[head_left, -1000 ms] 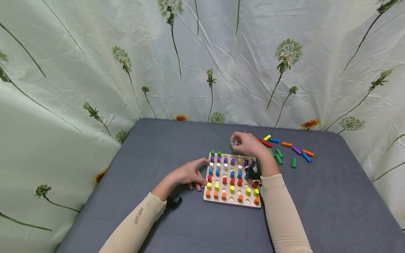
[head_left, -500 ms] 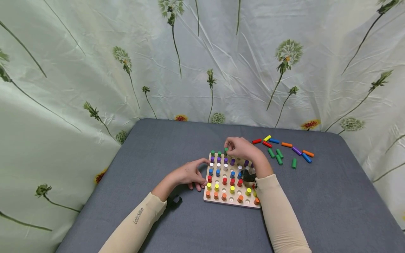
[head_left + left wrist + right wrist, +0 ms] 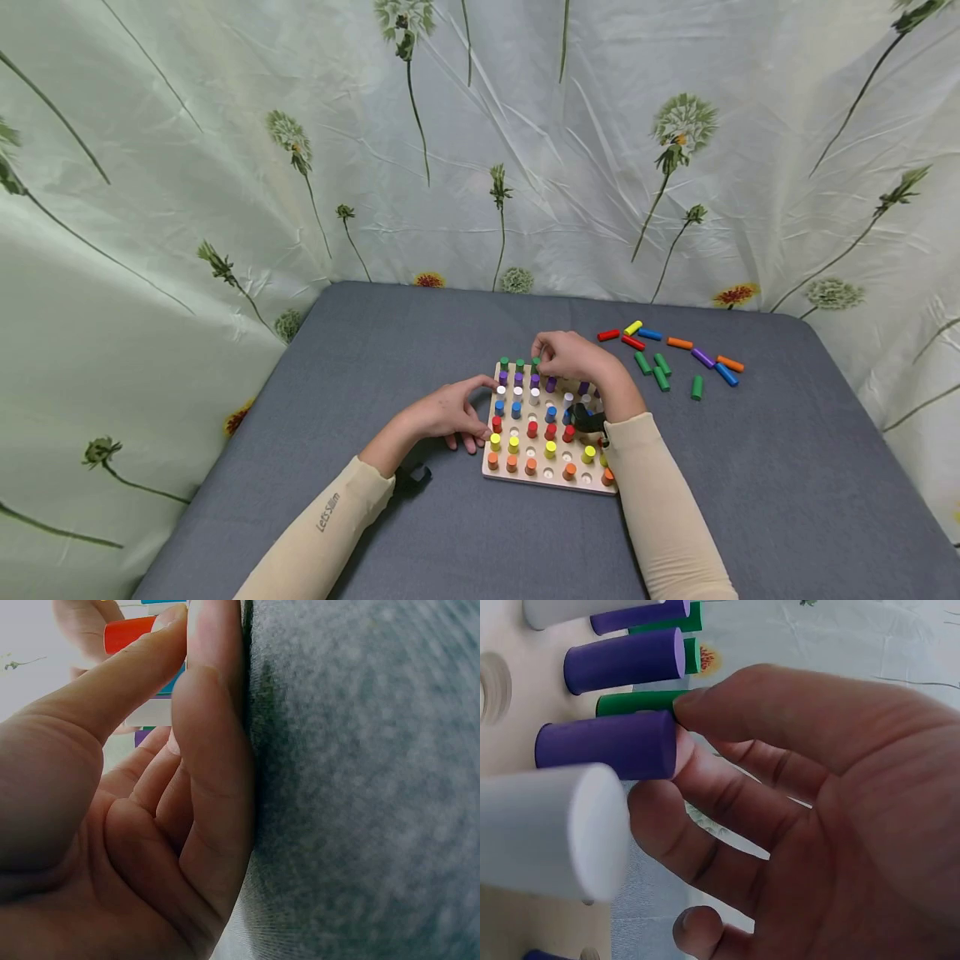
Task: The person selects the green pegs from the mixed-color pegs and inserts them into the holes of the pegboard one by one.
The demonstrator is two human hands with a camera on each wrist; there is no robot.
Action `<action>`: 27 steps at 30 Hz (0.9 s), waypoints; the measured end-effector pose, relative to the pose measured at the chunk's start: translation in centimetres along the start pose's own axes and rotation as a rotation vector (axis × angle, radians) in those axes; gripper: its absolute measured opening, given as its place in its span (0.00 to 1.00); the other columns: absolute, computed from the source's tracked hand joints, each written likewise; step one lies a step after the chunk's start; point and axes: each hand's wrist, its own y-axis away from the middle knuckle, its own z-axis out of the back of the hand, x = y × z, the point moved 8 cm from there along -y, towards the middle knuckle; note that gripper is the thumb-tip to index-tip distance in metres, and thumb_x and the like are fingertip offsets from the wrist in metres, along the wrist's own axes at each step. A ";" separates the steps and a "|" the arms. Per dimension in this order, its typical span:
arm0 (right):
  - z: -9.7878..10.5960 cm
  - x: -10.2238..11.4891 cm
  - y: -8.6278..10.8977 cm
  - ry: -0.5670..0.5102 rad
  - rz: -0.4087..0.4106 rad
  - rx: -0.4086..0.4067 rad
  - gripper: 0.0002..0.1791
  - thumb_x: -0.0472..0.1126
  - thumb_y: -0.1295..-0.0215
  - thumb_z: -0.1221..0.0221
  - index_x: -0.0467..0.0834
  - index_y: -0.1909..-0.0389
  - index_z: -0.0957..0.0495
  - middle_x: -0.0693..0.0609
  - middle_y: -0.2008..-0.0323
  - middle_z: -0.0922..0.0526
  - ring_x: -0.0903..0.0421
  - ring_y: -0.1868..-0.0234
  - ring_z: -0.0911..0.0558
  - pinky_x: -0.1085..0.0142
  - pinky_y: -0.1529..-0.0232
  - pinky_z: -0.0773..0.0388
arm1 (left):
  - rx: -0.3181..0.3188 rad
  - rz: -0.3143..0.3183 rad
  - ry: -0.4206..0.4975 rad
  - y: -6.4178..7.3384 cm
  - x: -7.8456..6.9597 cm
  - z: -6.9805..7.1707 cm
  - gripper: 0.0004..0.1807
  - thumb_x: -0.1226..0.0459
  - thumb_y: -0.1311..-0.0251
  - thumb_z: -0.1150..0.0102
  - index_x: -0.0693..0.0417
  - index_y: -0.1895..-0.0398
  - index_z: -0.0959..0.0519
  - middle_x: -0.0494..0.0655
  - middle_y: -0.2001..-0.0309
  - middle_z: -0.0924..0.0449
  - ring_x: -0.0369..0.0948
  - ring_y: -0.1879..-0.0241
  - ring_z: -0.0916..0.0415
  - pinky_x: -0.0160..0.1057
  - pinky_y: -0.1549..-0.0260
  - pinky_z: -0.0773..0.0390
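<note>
A wooden pegboard [image 3: 503, 471] lies on the table, with coloured pegs standing in rows. Its left edge is touched by my left hand [image 3: 446, 410], index fingertip towards the far corner and thumb nearer me. In the left wrist view, the fingers of that hand lie along the cloth. My right hand [image 3: 573, 357] is at the board's far row and pinches a green peg [image 3: 634, 703] between thumb and index finger. This peg stands upright, third from the left in that row, beside two other green pegs. A purple peg [image 3: 607, 746] stands close by; the green peg's base is partly hidden.
Loose pegs lie right of the board: several green ones [image 3: 697, 387], two red [image 3: 608, 335], a yellow one [image 3: 633, 327], blue [image 3: 650, 334], orange [image 3: 680, 342] and purple [image 3: 702, 357]. A grey cloth [image 3: 360, 350] covers the table; a flowered curtain [image 3: 450, 200] hangs behind.
My right hand has moved left and towards me with the green peg, from beyond the board to the far row, where the peg now sits lower. My left hand has stayed put.
</note>
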 end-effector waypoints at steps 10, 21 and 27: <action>-0.2 -0.2 -0.1 0.039 -0.003 -0.013 0.07 0.34 0.27 0.42 0.41 0.52 0.21 0.51 0.72 0.23 0.56 0.72 0.28 0.63 0.64 0.31 | 0.003 -0.004 0.009 0.0 0.0 0.0 0.39 0.62 0.35 0.25 0.38 0.24 0.34 0.49 0.73 0.09 0.38 0.79 0.14 0.36 0.83 0.21; -0.4 -0.2 -0.3 0.057 -0.054 0.007 0.06 0.33 0.25 0.42 0.41 0.52 0.21 0.50 0.71 0.22 0.56 0.72 0.27 0.63 0.65 0.31 | 0.002 0.002 0.010 0.0 -0.2 0.1 0.39 0.63 0.35 0.25 0.39 0.24 0.34 0.48 0.73 0.09 0.37 0.79 0.14 0.35 0.84 0.22; -0.4 -0.1 -0.1 0.047 -0.056 0.015 0.08 0.33 0.25 0.43 0.41 0.50 0.21 0.50 0.71 0.22 0.56 0.72 0.28 0.64 0.66 0.31 | 0.000 0.004 0.016 0.0 0.1 0.0 0.39 0.62 0.35 0.25 0.38 0.24 0.34 0.49 0.73 0.09 0.38 0.79 0.14 0.36 0.83 0.21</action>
